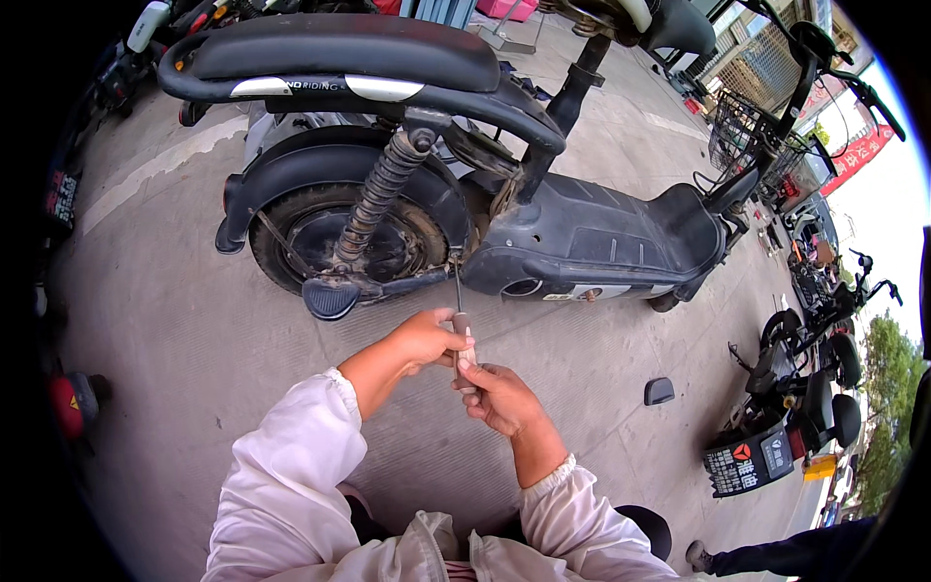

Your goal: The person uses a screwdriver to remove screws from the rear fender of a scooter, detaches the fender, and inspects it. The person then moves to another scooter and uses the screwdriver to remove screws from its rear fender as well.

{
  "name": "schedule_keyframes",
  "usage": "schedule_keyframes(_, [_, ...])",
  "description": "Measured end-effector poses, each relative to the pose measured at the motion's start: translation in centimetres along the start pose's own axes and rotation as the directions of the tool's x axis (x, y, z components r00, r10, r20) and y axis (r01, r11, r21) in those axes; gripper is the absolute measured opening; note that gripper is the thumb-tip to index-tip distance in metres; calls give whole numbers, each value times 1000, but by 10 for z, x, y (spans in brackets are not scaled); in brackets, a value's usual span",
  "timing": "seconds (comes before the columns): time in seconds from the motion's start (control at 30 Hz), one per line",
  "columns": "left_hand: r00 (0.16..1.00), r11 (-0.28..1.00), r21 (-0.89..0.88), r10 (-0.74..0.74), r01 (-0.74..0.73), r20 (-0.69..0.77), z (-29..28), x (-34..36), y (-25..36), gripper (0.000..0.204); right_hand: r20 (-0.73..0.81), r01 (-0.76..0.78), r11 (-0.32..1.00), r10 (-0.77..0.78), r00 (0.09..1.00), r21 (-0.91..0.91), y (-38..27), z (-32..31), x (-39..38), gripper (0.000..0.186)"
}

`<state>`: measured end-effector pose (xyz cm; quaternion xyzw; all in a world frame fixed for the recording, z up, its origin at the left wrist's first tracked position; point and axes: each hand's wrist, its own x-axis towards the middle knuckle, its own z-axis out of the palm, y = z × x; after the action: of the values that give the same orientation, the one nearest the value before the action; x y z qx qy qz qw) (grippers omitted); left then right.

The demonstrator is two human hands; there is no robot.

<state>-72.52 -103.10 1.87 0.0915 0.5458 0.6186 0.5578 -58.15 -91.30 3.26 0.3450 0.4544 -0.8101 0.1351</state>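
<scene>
A black electric scooter [572, 238] stands side-on before me on the paving. Both of my hands are closed around the light brown handle of a screwdriver [465, 351]. My left hand [427, 339] grips it near the shaft end, while my right hand [504, 398] holds the butt end, thumb along the handle. The thin metal shaft points away from me. Its tip reaches the scooter's frame between the rear wheel [281, 233] and the footboard body; whether it sits in a screw is too small to tell. Beside the wheel are a coiled shock absorber [378, 199] and a black footpeg [330, 299].
A small black piece [658, 391] lies on the ground to my right. More parked scooters [776, 417] stand at the right, and others at the far left. A red object [73, 403] is at the left edge. A person's leg [786, 553] shows at the lower right.
</scene>
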Motion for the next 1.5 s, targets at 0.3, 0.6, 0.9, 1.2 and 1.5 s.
schedule_keyframes(0.3, [999, 992, 117, -41, 43, -15, 3, 1, -1, 54, -173, 91, 883, -190, 966, -461, 6, 15, 0, 33])
schedule_keyframes(0.6, [997, 976, -215, 43, -27, 70, -18, 22, -20, 32, -31, 35, 992, -39, 999, -122, 3, 8, 1, 34])
schedule_keyframes(0.9, [1000, 993, -116, 2, -4, -12, -13, 5, -6, 35, 116, -53, 994, 41, 992, 99, -5, 11, -1, 34])
schedule_keyframes(1.2, [914, 956, -155, 181, -250, -362, -18, 53, -10, 33, -34, -30, 1000, 30, 999, -5, 13, -8, 12, 35])
schedule_keyframes(1.5, [627, 951, 264, 306, -162, -717, -35, 126, 4, 29, -84, 2, 934, -35, 996, -358, 13, 6, 12, 33])
